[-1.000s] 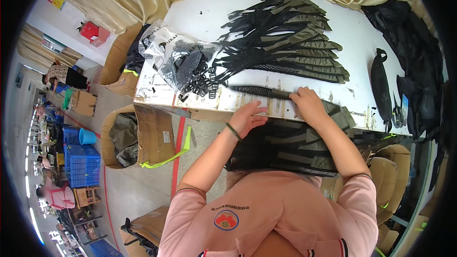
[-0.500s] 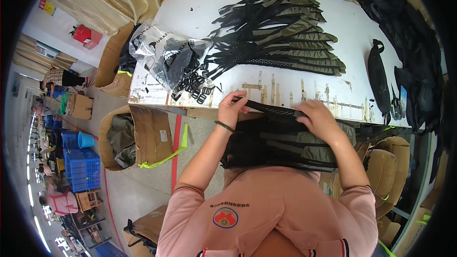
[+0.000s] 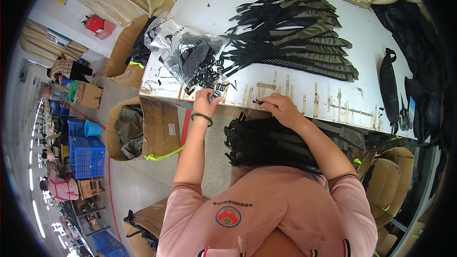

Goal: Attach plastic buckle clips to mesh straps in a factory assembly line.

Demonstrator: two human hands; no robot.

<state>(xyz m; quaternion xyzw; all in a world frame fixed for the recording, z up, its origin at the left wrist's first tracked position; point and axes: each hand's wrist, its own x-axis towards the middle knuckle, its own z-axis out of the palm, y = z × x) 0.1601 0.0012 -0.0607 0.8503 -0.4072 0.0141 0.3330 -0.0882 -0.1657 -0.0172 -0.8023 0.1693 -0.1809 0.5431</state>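
Note:
At the front edge of the white table my left hand [image 3: 203,103] has its fingers closed on a small black plastic buckle, at the near end of a loose pile of buckles [image 3: 207,71]. The pile spills from a clear plastic bag [image 3: 164,43]. My right hand [image 3: 284,110] pinches a black strap [image 3: 257,102], whose short end sticks out left of the fingertips. Below it, a stack of black mesh and olive fabric strips [image 3: 271,138] lies across my lap. How the pinched strap joins the stack is hidden.
More olive and black strips [image 3: 304,38] fan out across the white table [image 3: 190,4]. A black padded piece [image 3: 389,90] and dark fabric [image 3: 419,47] lie at the right. An open cardboard box [image 3: 164,126] stands left below the table; blue crates [image 3: 87,157] are farther left.
My left hand has let go of the mesh strip and moved left to the buckles. My right hand has shifted left and now pinches a strap end. The view has turned slightly.

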